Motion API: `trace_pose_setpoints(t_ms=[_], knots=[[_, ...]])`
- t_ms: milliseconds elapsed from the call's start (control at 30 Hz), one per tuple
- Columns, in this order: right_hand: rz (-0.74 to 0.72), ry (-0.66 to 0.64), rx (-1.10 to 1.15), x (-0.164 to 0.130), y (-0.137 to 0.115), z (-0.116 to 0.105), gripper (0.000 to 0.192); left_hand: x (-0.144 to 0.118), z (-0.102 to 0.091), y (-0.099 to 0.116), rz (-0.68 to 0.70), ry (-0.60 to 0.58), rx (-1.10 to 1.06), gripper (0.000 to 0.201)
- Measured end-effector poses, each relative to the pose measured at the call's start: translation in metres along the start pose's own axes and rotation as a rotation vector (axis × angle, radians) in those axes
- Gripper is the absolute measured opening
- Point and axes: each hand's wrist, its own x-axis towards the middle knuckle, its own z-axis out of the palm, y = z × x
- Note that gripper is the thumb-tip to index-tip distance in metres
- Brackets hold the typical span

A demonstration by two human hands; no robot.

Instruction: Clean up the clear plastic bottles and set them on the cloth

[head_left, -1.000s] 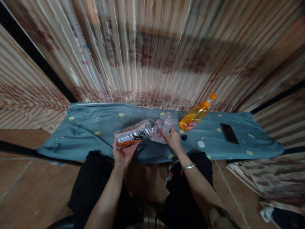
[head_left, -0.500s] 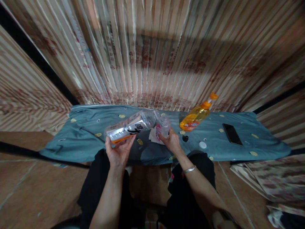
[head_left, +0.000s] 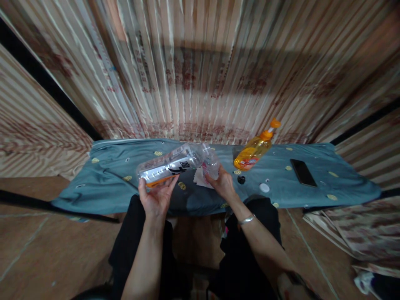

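Observation:
My left hand [head_left: 158, 196] supports a large clear plastic bottle [head_left: 170, 166] from below, fingers around its base end. The bottle has a silver and orange label and is tilted, its neck pointing right. My right hand [head_left: 222, 182] grips a smaller clear plastic bottle [head_left: 211, 164] with a pink mark on it. Its mouth meets the large bottle's neck, or lies very close to it; I cannot tell which. Below the small bottle a white piece of paper [head_left: 201, 179] shows on the cloth. A black cap [head_left: 241, 179] and a white round lid [head_left: 264, 187] lie to the right.
An orange pump bottle of yellow liquid [head_left: 251, 153] stands at the back right. Farther right lies a black phone [head_left: 303, 172]. A thin dark rod [head_left: 120, 178] lies at the left. Blue patterned cloth [head_left: 103, 187] covers the table, with striped curtains [head_left: 200, 83] behind.
Both hands keep their grips and the two bottles stay almost as they were. The view has shifted slightly, so the pump bottle and phone appear a little farther left.

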Motion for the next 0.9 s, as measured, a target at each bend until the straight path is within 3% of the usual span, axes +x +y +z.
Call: trace_pose_setpoints(t_ms=[567, 900], knots=[[-0.024, -0.001, 0.004, -0.001, 0.003, -0.002, 0.058, -0.008, 0.005, 0.013, 0.207, -0.118, 0.208, 0.057], [-0.002, -0.041, 0.044, -0.003, 0.000, -0.003, 0.057, -0.004, 0.007, 0.017, 0.277, -0.118, 0.291, 0.058]])
